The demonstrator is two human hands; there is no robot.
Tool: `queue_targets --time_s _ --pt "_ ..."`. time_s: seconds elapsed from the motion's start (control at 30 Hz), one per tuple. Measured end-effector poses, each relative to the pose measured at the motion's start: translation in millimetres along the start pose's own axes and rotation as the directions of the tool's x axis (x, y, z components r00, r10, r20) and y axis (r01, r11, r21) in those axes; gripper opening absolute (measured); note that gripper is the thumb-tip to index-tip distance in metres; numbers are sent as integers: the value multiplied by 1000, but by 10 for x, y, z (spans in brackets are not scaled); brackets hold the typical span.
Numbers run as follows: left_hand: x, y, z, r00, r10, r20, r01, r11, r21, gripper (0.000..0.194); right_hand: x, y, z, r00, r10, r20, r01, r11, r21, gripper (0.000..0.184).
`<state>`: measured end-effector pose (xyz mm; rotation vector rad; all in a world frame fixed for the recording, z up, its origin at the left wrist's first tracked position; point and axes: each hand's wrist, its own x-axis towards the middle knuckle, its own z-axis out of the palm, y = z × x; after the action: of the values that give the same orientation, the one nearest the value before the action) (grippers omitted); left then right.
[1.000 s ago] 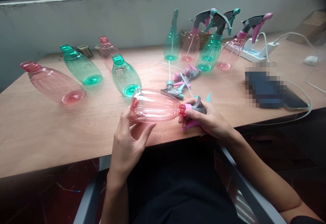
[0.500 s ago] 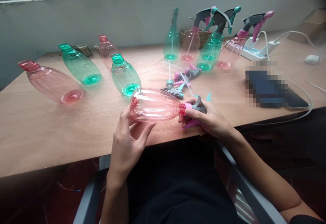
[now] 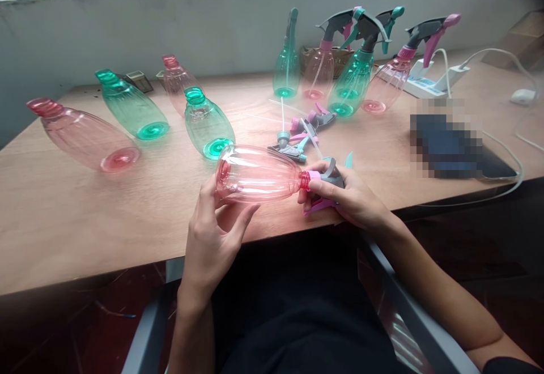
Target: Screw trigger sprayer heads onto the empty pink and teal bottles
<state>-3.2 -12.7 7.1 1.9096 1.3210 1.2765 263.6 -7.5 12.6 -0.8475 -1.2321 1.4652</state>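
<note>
My left hand [image 3: 215, 232] cradles the pink bottle [image 3: 259, 174] sideways, steadying it. My right hand [image 3: 346, 195] grips the trigger sprayer [image 3: 329, 177] at its neck.

The left hand [image 3: 215, 232] holds the fat end of a pink bottle [image 3: 259, 173] that lies on its side, just over the near edge of the worktop [image 3: 63, 215]. The right hand [image 3: 351, 195] grips the spray top [image 3: 327, 184] at the bottle's neck. Loose spray tops [image 3: 300, 136] lie just behind. Green and pink bottles stand farther back.
</note>
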Motion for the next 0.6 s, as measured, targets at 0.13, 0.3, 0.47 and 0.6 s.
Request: queue_targets --time_s 0.13,0.3,0.47,0.6 --pt "-5 5 2 1000 3 -2 -3 1000 1 80 0 -4 4 1000 -8 3 8 1000 8 21" --pt "7 2 -1 1000 9 -1 -9 1000 -6 79 -1 -5 5 1000 11 -5 -11 1000 29 24" --pt "6 -11 -1 1000 12 1 -12 1000 -3 77 -4 -1 4 1000 14 -8 -14 999 35 23" --pt "4 -13 4 1000 6 3 -6 1000 -3 76 -10 -6 4 1000 15 -15 -15 1000 24 23"
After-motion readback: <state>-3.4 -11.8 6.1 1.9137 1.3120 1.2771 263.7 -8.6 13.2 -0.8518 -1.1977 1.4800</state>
